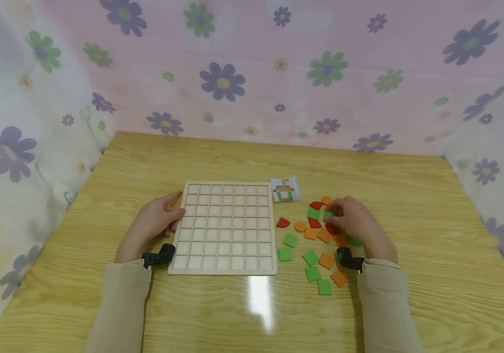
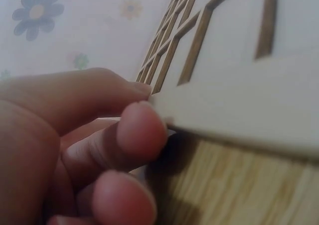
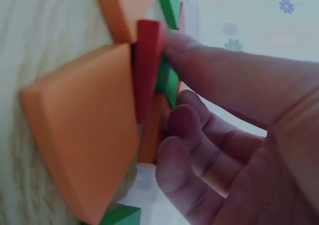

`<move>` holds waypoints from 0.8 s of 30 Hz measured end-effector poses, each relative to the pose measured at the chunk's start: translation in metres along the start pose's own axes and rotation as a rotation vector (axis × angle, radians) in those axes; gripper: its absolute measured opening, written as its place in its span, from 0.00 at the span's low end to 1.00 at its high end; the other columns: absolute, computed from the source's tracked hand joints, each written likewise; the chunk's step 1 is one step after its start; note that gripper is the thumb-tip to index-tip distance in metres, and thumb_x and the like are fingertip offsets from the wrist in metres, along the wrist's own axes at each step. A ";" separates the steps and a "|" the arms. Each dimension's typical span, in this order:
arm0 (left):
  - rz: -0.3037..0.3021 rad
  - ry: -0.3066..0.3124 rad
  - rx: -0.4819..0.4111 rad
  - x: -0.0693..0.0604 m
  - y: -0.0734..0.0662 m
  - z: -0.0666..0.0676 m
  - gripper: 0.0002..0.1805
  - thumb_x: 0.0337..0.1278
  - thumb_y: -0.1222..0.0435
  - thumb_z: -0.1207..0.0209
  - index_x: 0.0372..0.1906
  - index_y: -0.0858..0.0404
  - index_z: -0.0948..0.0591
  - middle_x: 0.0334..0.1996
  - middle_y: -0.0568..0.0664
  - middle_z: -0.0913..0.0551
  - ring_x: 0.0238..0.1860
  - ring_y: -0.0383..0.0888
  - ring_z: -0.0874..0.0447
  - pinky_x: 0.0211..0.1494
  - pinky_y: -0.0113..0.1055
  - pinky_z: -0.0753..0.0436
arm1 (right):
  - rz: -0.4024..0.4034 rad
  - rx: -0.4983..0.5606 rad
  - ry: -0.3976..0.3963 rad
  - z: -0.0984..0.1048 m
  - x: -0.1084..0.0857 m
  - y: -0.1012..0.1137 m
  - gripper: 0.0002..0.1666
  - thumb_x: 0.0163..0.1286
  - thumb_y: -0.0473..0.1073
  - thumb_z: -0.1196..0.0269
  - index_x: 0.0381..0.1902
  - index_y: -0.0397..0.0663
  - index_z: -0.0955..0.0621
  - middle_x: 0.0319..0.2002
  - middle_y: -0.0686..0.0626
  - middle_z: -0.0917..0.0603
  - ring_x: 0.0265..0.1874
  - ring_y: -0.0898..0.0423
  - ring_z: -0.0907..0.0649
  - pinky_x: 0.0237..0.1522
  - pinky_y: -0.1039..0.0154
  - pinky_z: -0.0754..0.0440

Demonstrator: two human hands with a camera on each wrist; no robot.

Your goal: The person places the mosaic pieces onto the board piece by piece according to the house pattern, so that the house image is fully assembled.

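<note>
Pale wooden grid board [image 1: 226,223]; left grip [image 1: 154,220], fingers loose, touches edge.
Red wedge-shaped tile [image 3: 146,73] beside right grip [image 1: 356,221]; whether clamped, cannot tell.

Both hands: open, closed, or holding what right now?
Left hand: touching the grid board's left edge; whether gripping, cannot tell.
Right hand: at a red piece; whether gripping, cannot tell.

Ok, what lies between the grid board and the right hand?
In the head view: first a red quarter-circle by the grid board, then an orange disc, then clustered red, green and orange pieces close to the right hand.
</note>
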State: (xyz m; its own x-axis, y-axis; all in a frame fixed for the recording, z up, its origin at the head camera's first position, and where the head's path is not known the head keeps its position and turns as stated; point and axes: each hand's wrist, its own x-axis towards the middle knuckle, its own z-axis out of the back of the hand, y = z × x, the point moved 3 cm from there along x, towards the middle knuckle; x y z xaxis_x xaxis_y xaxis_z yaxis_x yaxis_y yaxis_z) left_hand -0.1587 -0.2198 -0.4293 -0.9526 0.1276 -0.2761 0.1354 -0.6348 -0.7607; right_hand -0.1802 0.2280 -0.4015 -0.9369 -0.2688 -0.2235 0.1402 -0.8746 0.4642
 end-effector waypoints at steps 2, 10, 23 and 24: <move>-0.001 -0.005 0.009 0.000 0.000 0.000 0.34 0.58 0.53 0.47 0.68 0.52 0.45 0.13 0.52 0.24 0.11 0.46 0.29 0.16 0.38 0.27 | -0.005 0.015 0.006 0.000 0.000 0.001 0.15 0.59 0.42 0.38 0.43 0.41 0.22 0.34 0.45 0.24 0.32 0.51 0.26 0.35 0.55 0.27; 0.004 0.001 -0.017 0.000 -0.002 0.000 0.34 0.58 0.52 0.47 0.68 0.50 0.45 0.14 0.53 0.24 0.11 0.46 0.30 0.16 0.39 0.26 | -0.017 0.073 0.004 -0.002 0.000 0.001 0.14 0.60 0.48 0.38 0.42 0.49 0.22 0.38 0.47 0.22 0.36 0.51 0.24 0.39 0.54 0.27; 0.044 0.034 -0.197 0.001 0.009 0.001 0.34 0.53 0.50 0.43 0.66 0.43 0.41 0.18 0.58 0.23 0.11 0.44 0.32 0.16 0.40 0.26 | 0.021 0.124 -0.021 -0.002 0.001 0.019 0.22 0.64 0.58 0.46 0.51 0.54 0.24 0.27 0.49 0.20 0.21 0.54 0.25 0.28 0.60 0.27; 0.046 0.033 -0.208 0.001 0.010 0.001 0.34 0.53 0.50 0.43 0.65 0.42 0.40 0.18 0.58 0.23 0.11 0.44 0.32 0.16 0.40 0.26 | 0.027 0.137 -0.020 -0.003 0.002 0.022 0.22 0.64 0.58 0.47 0.51 0.55 0.25 0.25 0.49 0.20 0.20 0.54 0.25 0.27 0.60 0.28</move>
State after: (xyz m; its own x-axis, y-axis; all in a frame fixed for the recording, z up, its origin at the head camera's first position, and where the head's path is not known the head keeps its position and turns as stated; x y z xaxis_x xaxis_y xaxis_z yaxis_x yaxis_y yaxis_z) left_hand -0.1585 -0.2267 -0.4365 -0.9352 0.1292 -0.3298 0.2351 -0.4701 -0.8508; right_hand -0.1779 0.2066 -0.3946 -0.9397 -0.2826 -0.1927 0.1222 -0.8036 0.5825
